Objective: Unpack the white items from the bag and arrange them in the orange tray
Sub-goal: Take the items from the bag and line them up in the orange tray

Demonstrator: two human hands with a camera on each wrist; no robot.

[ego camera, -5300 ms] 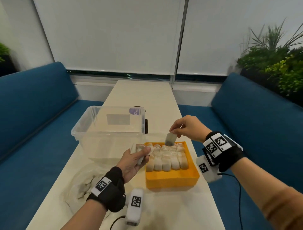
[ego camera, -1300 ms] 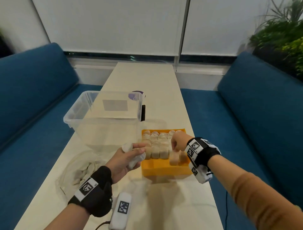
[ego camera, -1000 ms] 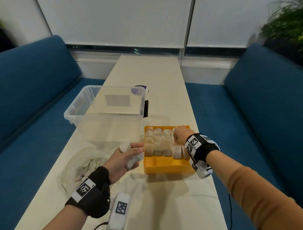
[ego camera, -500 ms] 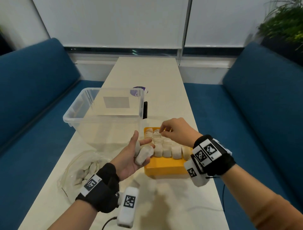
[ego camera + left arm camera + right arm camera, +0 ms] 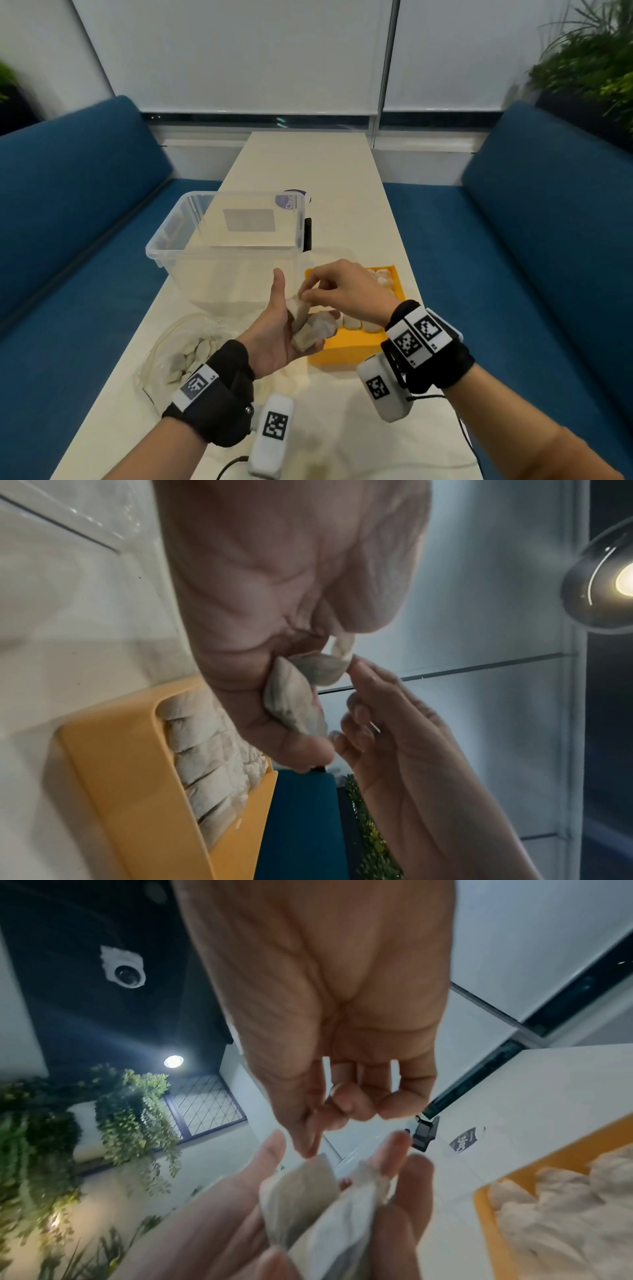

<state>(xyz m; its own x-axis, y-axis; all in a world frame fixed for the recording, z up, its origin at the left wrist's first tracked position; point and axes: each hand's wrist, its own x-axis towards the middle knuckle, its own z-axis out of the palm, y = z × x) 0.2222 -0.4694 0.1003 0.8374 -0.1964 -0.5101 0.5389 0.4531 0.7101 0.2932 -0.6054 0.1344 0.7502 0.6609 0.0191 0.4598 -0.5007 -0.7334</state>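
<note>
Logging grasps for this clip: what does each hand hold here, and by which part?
The left hand cradles two white items in its palm and curled fingers. The right hand pinches the top end of the upper white item with its fingertips.

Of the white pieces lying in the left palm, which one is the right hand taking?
The upper piece, nearest the thumb; the right hand touches its top end, the lower piece lies untouched.

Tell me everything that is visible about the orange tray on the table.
The orange tray is a shallow rectangular box that looks like smooth, matte plastic, with low upright walls. It sits flat on the pale table, just right of the clear plastic bin. White items stand packed side by side in rows, while a strip along its near side is bare. Both hands hover over its left part; contact with it cannot be told.
</note>
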